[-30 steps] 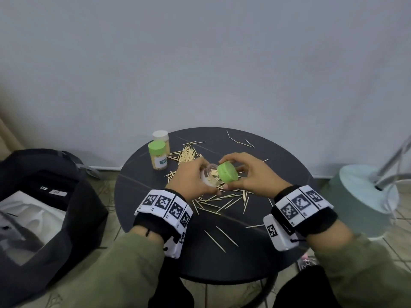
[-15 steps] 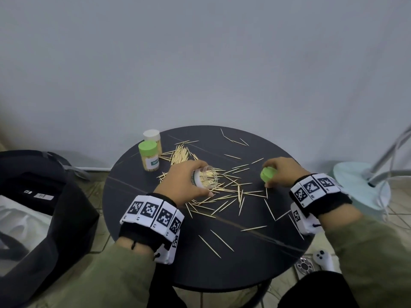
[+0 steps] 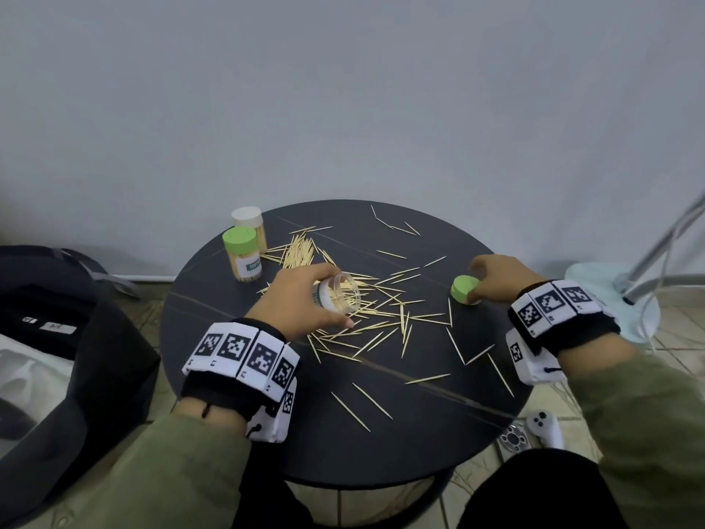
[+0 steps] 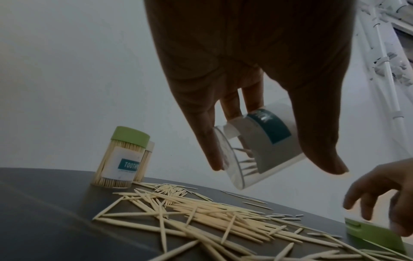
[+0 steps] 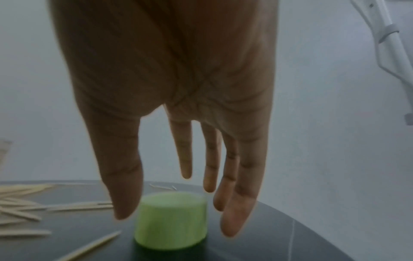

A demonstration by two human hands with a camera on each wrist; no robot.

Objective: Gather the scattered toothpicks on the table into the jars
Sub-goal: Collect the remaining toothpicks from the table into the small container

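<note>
Left hand clamps the open jar at table centre, mouth tipped toward 3 o'clock; right hand, fingers apart, probably just clear of green lid; toothpicks light, stiff, slippery; best pinched in bundles mid-length.

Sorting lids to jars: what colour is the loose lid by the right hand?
Light green lid; right wrist view.
</note>
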